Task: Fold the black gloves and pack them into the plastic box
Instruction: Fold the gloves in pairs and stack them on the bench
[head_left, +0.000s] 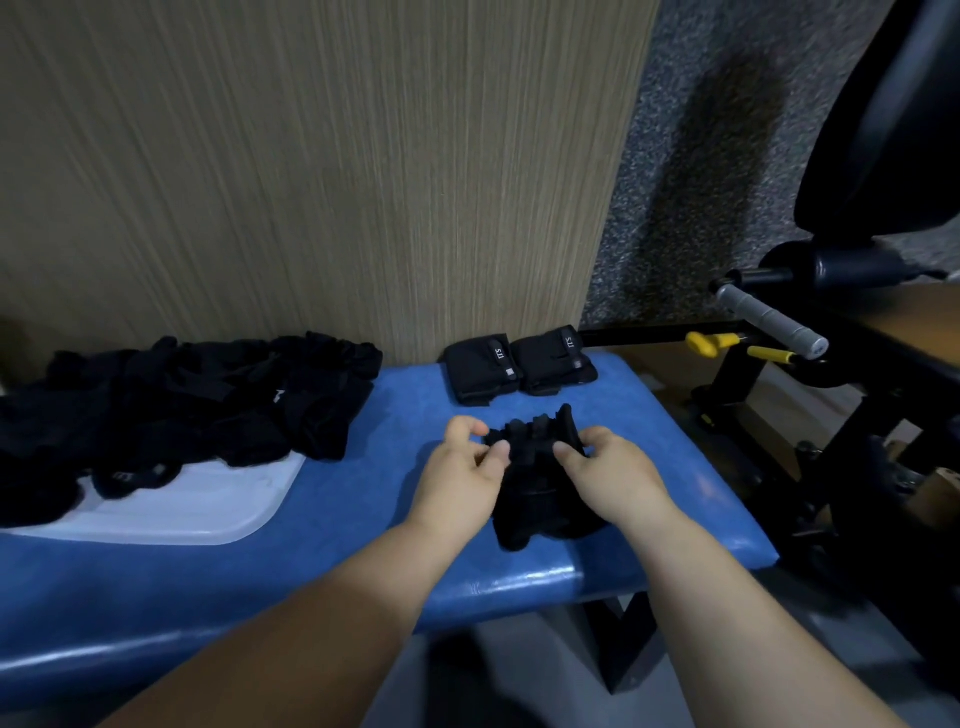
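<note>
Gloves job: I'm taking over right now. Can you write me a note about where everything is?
Left hand and right hand: both pinch one glove on the blue bench, mid-fold.
Done: two folded gloves lie side by side at the bench's back edge.
Left: an unfolded pile lies partly on the white plastic tray. Nothing looks packed.
Next, probably: finish this fold, fold the pile, pack all.

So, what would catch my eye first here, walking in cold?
Probably the two hands mid-bench: the left hand and right hand both grip a black glove on the blue bench. Next, the heap of black gloves over a white plastic tray at left, and two folded gloves at the bench's far edge.
</note>
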